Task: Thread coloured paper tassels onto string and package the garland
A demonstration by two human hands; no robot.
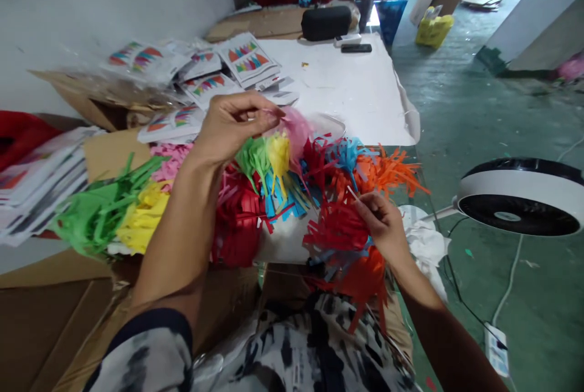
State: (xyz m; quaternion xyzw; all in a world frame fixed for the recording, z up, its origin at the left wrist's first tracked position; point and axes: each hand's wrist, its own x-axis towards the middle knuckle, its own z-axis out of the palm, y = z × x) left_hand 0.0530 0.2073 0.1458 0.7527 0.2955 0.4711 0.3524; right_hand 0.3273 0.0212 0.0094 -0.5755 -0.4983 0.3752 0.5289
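My left hand [230, 127] is raised over the work table, fingers pinched on a pink paper tassel [294, 127] at the top of a hanging bunch of green [253, 161], yellow and blue tassels. My right hand [381, 221] sits lower and to the right, fingers closed on a thin white string [353, 192] among red tassels [335, 224]. Orange tassels [387, 173] and light blue ones spread behind it. Loose green [98, 212], yellow and pink fringe lies in a pile to the left.
Printed card packs [246, 60] lie at the back of the white table sheet [356, 94], with a black case [326, 22] and a phone. Cardboard boxes [55, 313] stand at the front left. A white fan [520, 197] and a power strip [496, 346] are on the green floor, right.
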